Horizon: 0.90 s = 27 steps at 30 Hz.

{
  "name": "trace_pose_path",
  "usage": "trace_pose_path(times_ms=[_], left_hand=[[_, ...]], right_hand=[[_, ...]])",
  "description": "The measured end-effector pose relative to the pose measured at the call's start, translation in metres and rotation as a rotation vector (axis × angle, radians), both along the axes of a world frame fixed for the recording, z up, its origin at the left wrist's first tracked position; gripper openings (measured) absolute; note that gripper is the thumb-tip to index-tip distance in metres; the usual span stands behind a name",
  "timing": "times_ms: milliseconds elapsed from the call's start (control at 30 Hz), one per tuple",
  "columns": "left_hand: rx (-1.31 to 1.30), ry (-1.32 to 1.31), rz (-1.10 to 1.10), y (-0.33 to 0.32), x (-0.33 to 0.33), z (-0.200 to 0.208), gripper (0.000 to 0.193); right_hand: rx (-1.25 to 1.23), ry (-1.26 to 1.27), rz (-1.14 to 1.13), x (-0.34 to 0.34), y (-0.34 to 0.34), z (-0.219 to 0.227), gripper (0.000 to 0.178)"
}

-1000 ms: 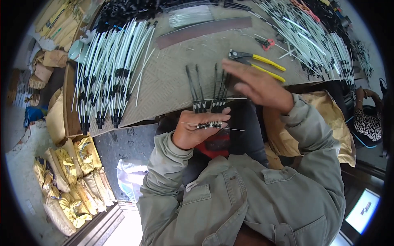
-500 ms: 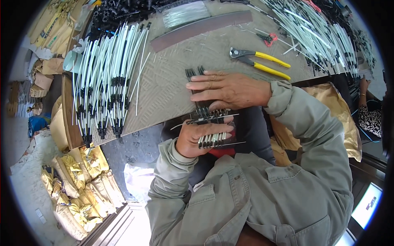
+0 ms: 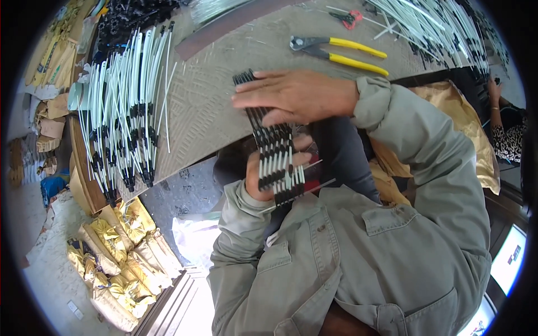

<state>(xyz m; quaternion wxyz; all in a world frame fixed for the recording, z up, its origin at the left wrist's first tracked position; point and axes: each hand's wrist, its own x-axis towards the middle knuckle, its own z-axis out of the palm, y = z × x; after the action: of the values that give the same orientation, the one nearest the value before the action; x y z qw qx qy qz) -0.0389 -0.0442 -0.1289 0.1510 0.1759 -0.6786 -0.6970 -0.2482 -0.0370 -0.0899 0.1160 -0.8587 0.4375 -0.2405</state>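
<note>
Over my lap, a row of slim black-and-white plastic rods (image 3: pixel 273 159) lies side by side like a flat mat, its far end above the table edge. My left hand (image 3: pixel 255 176) cups it from below, with fingertips showing past its right side. Across the rods' far black ends rests my right hand (image 3: pixel 297 95), its fingers stretched out flat on top. A couple of thin loose sticks poke out sideways at the near end. Yellow-handled pincers (image 3: pixel 342 53) lie on the table beyond my right hand.
More white rods with black ends stand bunched (image 3: pixel 131 106) at the table's left, and another pile (image 3: pixel 431 28) sits far right. A brown strip (image 3: pixel 218 31) and red-handled scissors (image 3: pixel 351 19) lie at the back. Yellow-wrapped bundles (image 3: pixel 120 255) fill the lower left. Another person's arm (image 3: pixel 495 103) shows far right.
The rods have tilted and spread into a flatter row showing more of their length. My right hand has shifted slightly left and away from me. The view has turned a little.
</note>
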Motion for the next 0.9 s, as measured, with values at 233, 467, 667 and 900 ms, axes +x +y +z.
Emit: trace_pose_path(times_ms=[233, 467, 667, 900], left_hand=[[0.669, 0.252, -0.015, 0.006, 0.001, 0.013, 0.047], [-0.037, 0.109, -0.095, 0.007, 0.012, 0.022, 0.033], [-0.395, -0.023, -0.111, -0.001, 0.003, 0.036, 0.036], [-0.377, -0.008, -0.027, -0.008, 0.003, 0.040, 0.036]], right_hand=[[0.152, -0.238, -0.119, -0.008, 0.001, -0.002, 0.044], [-0.036, -0.141, -0.030, -0.006, 0.002, -0.007, 0.042], [-0.121, -0.080, -0.038, -0.007, 0.002, -0.006, 0.043], [-0.051, -0.064, -0.095, -0.019, 0.011, -0.007, 0.046]])
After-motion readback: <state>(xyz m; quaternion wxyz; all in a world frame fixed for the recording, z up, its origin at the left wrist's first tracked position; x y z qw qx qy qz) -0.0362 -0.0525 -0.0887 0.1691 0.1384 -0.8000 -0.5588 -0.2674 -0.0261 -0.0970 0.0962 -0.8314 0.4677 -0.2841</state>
